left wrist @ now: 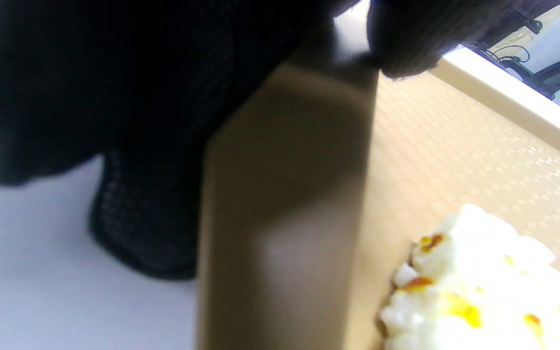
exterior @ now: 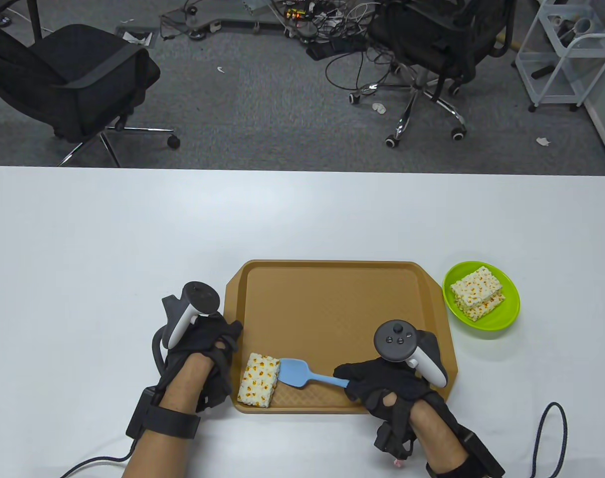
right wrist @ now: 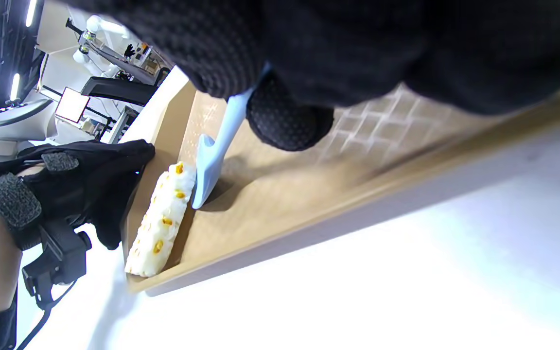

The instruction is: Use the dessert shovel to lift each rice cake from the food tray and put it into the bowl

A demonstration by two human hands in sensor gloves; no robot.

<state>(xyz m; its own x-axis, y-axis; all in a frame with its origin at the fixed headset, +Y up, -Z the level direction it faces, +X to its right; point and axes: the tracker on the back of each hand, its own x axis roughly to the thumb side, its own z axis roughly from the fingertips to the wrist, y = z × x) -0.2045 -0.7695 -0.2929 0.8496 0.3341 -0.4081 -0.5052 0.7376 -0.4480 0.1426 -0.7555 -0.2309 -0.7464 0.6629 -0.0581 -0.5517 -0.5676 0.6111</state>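
The white counter (exterior: 133,239) carries everything, and on it the brown food tray (exterior: 332,279) lies between my two hands. My left hand (exterior: 203,348) is at the tray's left rim, thumb curled over the edge and fingers against the outside, gripping the tray to steady it, as the left wrist view shows. My right hand (exterior: 382,383) sits at the tray's near right corner, its fingers closed round the handle of the blue dessert shovel (exterior: 302,374).

The green bowl (exterior: 501,318) stands on the counter just beyond my right hand, outside the tray's right rim, and already holds a stack of rice cakes (exterior: 477,291). One rice cake (exterior: 258,379) is left in the tray, lying flat in the near left corner, just beside my left hand.

I judge that I am at the scooping step for this last cake: the shovel blade points left from my right hand and its edge touches the cake's right side, low on the tray floor. The next move calls for sliding the blade under the cake while the tray wall and my left hand keep it from skidding away, then lifting it level and carrying it right to the bowl.

I can read no brand, label or writing on any of these things.
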